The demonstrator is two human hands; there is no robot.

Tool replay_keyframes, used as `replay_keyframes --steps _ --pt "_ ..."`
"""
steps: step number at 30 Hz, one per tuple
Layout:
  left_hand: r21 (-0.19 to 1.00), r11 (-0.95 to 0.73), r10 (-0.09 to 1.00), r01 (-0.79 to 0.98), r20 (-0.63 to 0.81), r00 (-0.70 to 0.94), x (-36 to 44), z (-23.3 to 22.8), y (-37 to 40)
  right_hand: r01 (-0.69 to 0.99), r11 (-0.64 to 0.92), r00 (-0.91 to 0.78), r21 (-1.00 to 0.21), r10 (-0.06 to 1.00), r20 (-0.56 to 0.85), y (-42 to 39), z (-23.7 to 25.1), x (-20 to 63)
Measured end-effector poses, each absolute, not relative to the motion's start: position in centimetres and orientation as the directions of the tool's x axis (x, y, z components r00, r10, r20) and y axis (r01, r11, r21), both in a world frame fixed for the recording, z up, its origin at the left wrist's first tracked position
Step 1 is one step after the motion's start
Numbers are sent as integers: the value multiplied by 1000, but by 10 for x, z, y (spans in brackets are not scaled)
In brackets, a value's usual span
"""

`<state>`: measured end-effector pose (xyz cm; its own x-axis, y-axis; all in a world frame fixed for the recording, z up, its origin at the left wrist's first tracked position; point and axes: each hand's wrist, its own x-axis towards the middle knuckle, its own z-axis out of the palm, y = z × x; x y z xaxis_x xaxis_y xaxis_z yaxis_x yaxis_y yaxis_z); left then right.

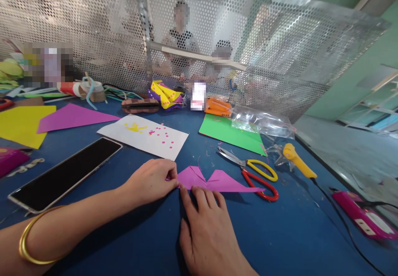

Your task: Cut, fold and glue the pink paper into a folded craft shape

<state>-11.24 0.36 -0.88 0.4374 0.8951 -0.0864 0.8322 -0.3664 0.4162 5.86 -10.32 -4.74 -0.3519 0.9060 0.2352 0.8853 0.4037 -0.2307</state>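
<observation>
1. Closest to me is the right hand, palm down on the blue table, fingers spread flat and gripping nothing. Its fingertips press on the near edge of the folded purple paper, apparently to pin it so it cannot slide.
2. The left hand comes in from the left with a gold bangle on the forearm. Its fingertips are pinched shut on the paper's left corner, seemingly to hold a crease; from here I cannot quite see how much paper is between them.
3. The purple paper lies flat in the middle of the table, just in front of both hands, its two pointed flaps meeting in a notch at the top.
4. Just to the right of it lie scissors with one yellow and one red handle, blades pointing away from the hands and within easy reach.
5. A yellow-handled tool with a trailing black cord sits further right, near a clear plastic bag and a green sheet.
6. To the left lies a dark phone, screen up, well apart from the fold. Beyond it is a white sheet with yellow and pink scraps on it, then a purple triangle and a yellow sheet.
7. Behind the perforated metal screen other people sit, only dimly visible.
</observation>
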Motion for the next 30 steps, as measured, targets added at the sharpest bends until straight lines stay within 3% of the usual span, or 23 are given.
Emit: replay_keyframes --steps 8,22,30 --pt "454 -290 887 843 -204 415 -116 0 9 898 385 -343 -214 916 211 -103 -46 59" --pt "395 -351 865 849 -211 456 -123 4 8 902 378 -347 -209 922 171 -104 -40 60" --pt "353 -420 866 836 -118 485 -128 1 3 900 380 -346 -213 921 181 -105 -39 59"
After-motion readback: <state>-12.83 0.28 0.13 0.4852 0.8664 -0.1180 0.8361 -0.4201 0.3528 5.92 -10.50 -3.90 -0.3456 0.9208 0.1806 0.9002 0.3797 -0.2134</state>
